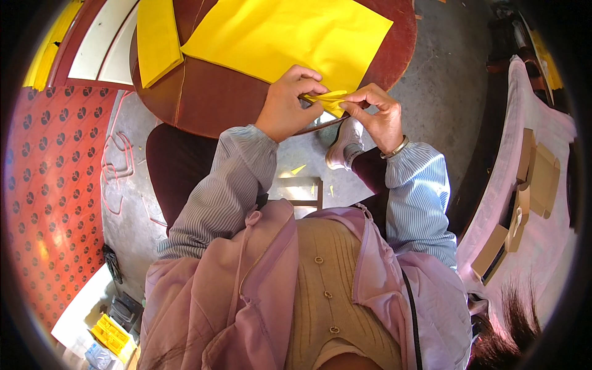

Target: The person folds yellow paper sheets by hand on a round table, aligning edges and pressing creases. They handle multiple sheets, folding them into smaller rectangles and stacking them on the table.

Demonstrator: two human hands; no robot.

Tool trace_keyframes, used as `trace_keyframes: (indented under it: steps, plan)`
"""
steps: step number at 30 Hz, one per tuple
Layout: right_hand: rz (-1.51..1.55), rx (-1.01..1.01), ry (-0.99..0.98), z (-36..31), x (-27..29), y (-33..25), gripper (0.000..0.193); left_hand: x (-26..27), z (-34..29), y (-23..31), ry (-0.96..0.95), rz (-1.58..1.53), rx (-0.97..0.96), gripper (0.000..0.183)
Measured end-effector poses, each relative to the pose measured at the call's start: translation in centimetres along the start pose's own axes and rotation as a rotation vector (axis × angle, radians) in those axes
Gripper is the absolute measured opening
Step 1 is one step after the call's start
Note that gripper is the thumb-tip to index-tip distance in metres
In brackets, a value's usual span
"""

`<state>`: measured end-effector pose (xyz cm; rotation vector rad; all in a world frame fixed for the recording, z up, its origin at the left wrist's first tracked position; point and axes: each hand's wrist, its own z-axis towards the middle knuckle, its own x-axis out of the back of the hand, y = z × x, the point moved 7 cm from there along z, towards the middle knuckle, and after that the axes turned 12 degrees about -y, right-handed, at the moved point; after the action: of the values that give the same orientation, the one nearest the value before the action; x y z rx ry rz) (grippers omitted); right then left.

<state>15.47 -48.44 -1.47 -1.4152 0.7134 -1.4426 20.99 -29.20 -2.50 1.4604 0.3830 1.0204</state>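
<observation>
At the frame's upper middle, over the table [203, 102] edge, the left hand [285, 106] and right hand [381, 117] each kept a pinching grip on the folded yellow paper [330, 98]; the crease seemed best pressed with edges aligned.

head-worn fisheye, looking steeply down, close over hands [333, 108]

Sheet [290, 34] on table [209, 98] (strip [157, 37] left).
</observation>
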Motion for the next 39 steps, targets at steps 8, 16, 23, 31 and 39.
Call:
trace_keyframes:
  steps: [8, 16, 23, 31, 39]
  plan:
    - [0.022, 0.046, 0.029, -0.3, -0.1, -0.6, 0.020, 0.0, 0.1, 0.0, 0.083, 0.011, 0.068, 0.014]
    - [-0.056, 0.036, -0.007, -0.2, 0.1, -0.8, 0.012, 0.1, 0.1, -0.4, 0.045, -0.031, 0.063, 0.013]
    - [-0.028, -0.008, 0.003, -0.1, 0.1, -0.2, 0.012, 0.2, 0.0, -0.2, 0.008, 0.019, -0.006, 0.015]
    - [0.039, -0.002, 0.010, -0.2, -0.2, 0.1, 0.015, -0.3, -0.1, 0.0, 0.071, 0.018, 0.042, 0.016]
    - [-0.017, 0.060, -0.014, -0.2, -0.3, -0.9, 0.017, 0.0, 0.1, -0.4, 0.076, -0.029, 0.075, 0.015]
